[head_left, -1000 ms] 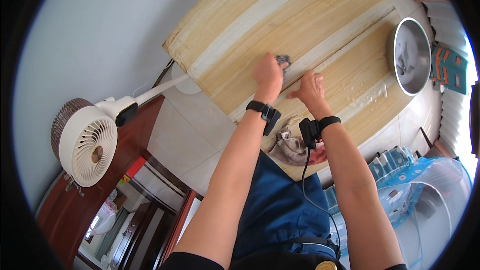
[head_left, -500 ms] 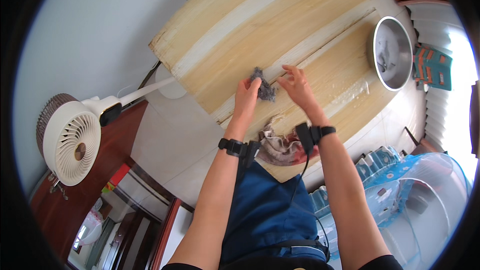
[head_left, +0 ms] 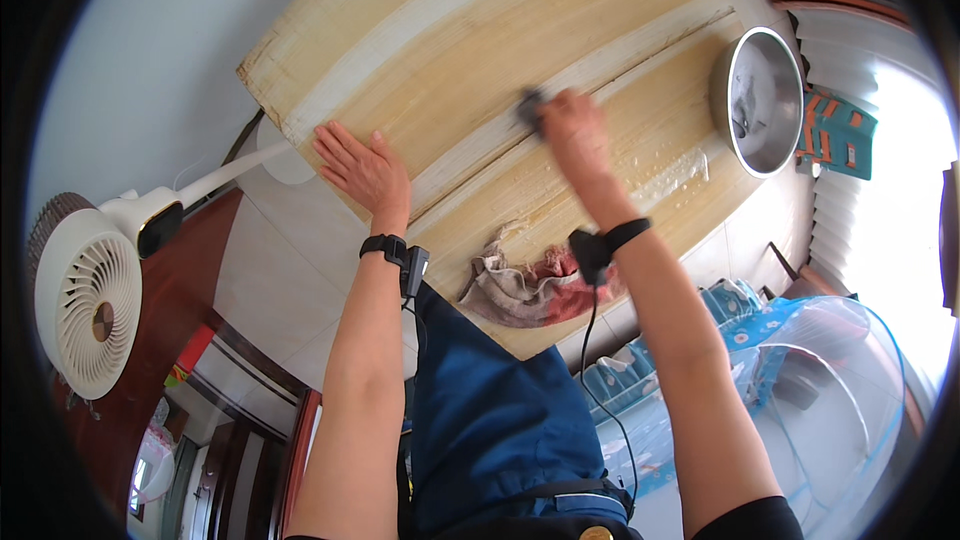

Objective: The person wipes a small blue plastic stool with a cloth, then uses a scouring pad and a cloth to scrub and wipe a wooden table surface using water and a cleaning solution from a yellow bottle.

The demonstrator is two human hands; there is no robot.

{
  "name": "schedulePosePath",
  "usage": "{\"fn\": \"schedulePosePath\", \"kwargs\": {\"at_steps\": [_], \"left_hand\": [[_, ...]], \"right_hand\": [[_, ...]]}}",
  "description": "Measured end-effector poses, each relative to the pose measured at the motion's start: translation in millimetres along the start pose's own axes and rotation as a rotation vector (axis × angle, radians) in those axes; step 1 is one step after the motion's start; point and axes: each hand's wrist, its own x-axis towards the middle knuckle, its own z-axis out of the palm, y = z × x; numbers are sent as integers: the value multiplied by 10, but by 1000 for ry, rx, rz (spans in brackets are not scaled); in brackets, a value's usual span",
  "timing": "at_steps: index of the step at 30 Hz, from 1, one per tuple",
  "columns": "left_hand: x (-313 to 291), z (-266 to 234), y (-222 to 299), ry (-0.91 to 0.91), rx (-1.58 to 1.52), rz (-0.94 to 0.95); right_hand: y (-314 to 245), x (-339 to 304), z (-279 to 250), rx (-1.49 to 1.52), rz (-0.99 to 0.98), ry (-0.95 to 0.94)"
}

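Observation:
My right hand point(head_left: 577, 135), a little smeared by motion, is closed round a dark grey scouring pad point(head_left: 531, 112). It holds the pad on the wooden table point(head_left: 430, 50), by the pale seam between the boards. Flat on the tabletop near its left edge lies my left hand point(head_left: 365, 172), fingers stretched out and holding nothing. A crumpled grey and red cloth point(head_left: 525, 290) rests at the near edge, between my forearms. To the right of the pad, a wet, whitish sudsy patch point(head_left: 675, 182) streaks the wood.
At the table's right end stands a steel basin point(head_left: 724, 105) with cloudy liquid and a small dark object inside. Beyond it is a teal and orange folded item point(head_left: 838, 135). A white fan point(head_left: 95, 305) stands left, and a blue mesh canopy point(head_left: 835, 360) sits at lower right.
The scouring pad has passed from my left hand to my right. My left hand has moved left and flattened on the table. The view has shifted slightly.

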Motion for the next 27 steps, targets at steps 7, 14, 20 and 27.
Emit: {"fn": "schedulePosePath", "kwargs": {"at_steps": [7,14,20,27], "left_hand": [[14,49,46,-9,49,6],[32,-47,78,-20,20,-1],[53,-86,107,-18,-28,-18],[59,-86,65,-30,-56,-65]], "right_hand": [[341,126,-153,-101,234,22],[-493,-172,-39,73,-82,-76],[199,716,-137,-84,166,88],[-692,511,201,-52,-93,-15]]}}
